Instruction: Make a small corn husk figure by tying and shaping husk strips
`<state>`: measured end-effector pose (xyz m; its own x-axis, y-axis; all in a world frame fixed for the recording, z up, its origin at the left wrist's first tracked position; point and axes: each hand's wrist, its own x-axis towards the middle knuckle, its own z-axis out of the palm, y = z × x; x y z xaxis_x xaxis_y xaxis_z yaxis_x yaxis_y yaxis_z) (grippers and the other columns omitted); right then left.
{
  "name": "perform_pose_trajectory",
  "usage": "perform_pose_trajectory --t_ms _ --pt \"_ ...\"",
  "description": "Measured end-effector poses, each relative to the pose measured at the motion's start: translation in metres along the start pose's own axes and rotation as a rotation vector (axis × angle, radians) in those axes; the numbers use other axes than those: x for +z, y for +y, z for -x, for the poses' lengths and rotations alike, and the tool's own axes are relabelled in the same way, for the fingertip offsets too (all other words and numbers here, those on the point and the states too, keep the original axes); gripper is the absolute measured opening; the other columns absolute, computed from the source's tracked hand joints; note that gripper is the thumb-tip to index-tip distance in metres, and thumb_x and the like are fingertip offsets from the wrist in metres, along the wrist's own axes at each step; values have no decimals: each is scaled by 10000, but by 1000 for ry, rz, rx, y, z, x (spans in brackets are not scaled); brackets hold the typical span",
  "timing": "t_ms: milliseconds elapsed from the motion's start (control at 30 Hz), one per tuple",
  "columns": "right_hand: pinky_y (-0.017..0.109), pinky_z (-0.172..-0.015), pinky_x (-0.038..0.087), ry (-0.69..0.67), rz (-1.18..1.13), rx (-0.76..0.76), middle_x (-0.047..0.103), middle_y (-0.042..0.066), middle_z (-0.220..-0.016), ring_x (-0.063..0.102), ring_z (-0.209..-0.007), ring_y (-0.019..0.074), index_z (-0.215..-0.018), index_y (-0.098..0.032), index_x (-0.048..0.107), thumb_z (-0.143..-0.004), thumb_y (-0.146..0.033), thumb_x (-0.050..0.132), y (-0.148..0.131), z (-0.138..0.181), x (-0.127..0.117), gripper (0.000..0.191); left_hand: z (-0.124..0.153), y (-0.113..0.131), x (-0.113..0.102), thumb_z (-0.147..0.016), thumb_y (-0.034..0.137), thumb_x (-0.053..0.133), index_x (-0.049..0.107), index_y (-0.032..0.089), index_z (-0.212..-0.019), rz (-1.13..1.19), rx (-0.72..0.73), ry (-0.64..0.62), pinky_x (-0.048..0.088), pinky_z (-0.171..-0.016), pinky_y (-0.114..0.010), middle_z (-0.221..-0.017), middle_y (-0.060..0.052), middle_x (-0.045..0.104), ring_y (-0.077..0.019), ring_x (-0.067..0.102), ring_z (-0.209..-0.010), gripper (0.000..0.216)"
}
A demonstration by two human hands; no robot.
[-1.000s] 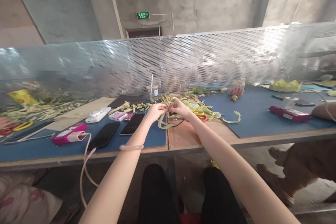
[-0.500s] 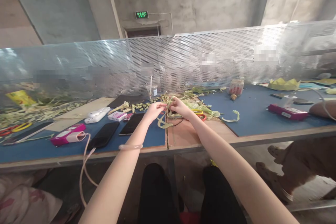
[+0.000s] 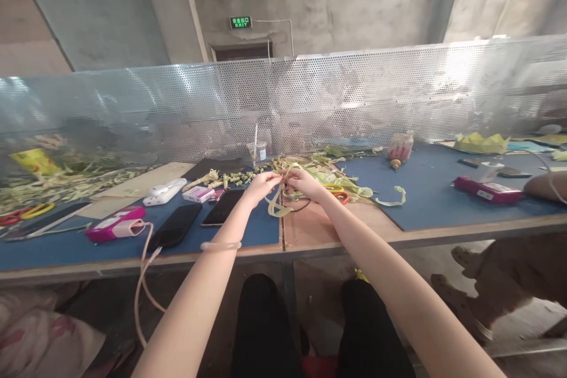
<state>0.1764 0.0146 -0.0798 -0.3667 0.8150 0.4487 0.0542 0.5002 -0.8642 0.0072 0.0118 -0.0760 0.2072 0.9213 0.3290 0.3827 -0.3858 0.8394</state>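
My left hand (image 3: 264, 184) and my right hand (image 3: 303, 182) meet over the middle of the table, fingers pinched. Between them runs a pale green strip of dried husk or leaf (image 3: 277, 208), which hangs in a loop below the fingertips. Just right of my right hand lie scissors with yellow and red handles (image 3: 340, 196), partly under more leaf strips (image 3: 357, 186). Left of my left hand are several knobbly braided pieces (image 3: 233, 180). A thin dark cord curves on the board under my hands.
Phones (image 3: 222, 208), a pink tissue pack (image 3: 116, 224), a white power strip (image 3: 165, 192) and a cable lie left. A jar (image 3: 400, 146), a wooden top-shaped piece (image 3: 394, 163) and another tissue pack (image 3: 487, 190) are right. A perforated metal screen (image 3: 310, 100) stands behind. People sit at both sides.
The fingers of my right hand have shifted slightly, and the strip now arches above them as well as looping below. Both arms stay almost in place.
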Motion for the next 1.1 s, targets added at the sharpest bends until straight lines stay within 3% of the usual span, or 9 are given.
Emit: perform_pose_trajectory --t_ms 100,167,367,500,667,900,1100 --pt "225 -548 474 17 -29 -4 623 44 -981 533 -559 66 -715 -155 581 -708 -169 577 0 0 3 16 4 4 0 -699 468 604 638 171 -802 -41 27 5 343 -490 -198 -628 3 579 -107 491 -555 317" --pt "227 -551 478 12 -49 -5 600 55 -1064 532 -553 54 -700 -150 573 -706 -180 598 -1 1 4 40 4 5 0 -686 463 624 625 171 -775 -52 30 2 334 -480 -198 -612 10 571 -101 486 -537 306" --pt "232 -541 465 -16 -82 67 583 -17 -624 547 -529 93 -721 -155 591 -716 -192 607 -3 2 2 40 -2 -1 0 -686 373 643 598 160 -755 58 9 -24 353 -444 -187 -616 1 584 -110 538 -555 229" --pt "186 -448 354 14 -53 56 497 -56 -516 440 -455 63 -819 -147 631 -712 -150 575 -3 2 1 120 -4 -3 0 -690 312 633 586 157 -736 70 -15 -4 353 -434 -182 -652 -8 611 -119 576 -585 168" --pt "194 -462 345 50 -43 102 519 -40 -548 440 -481 68 -854 -134 635 -697 -120 556 -5 1 2 176 -4 -3 0 -703 326 626 583 151 -752 85 -49 6 357 -443 -190 -695 -33 650 -132 604 -610 186" --pt "202 -495 368 36 64 93 549 -16 -602 464 -527 79 -749 -137 607 -693 -186 600 -10 5 4 74 -3 0 -1 -718 322 613 590 141 -761 86 -52 35 380 -460 -195 -687 -41 642 -143 610 -634 188" --pt "218 -524 375 17 125 86 557 -9 -657 483 -567 93 -757 -148 553 -686 -350 649 -5 5 4 235 -2 0 -1 -704 349 629 589 146 -749 97 -28 26 383 -473 -200 -695 -35 639 -142 603 -643 212"
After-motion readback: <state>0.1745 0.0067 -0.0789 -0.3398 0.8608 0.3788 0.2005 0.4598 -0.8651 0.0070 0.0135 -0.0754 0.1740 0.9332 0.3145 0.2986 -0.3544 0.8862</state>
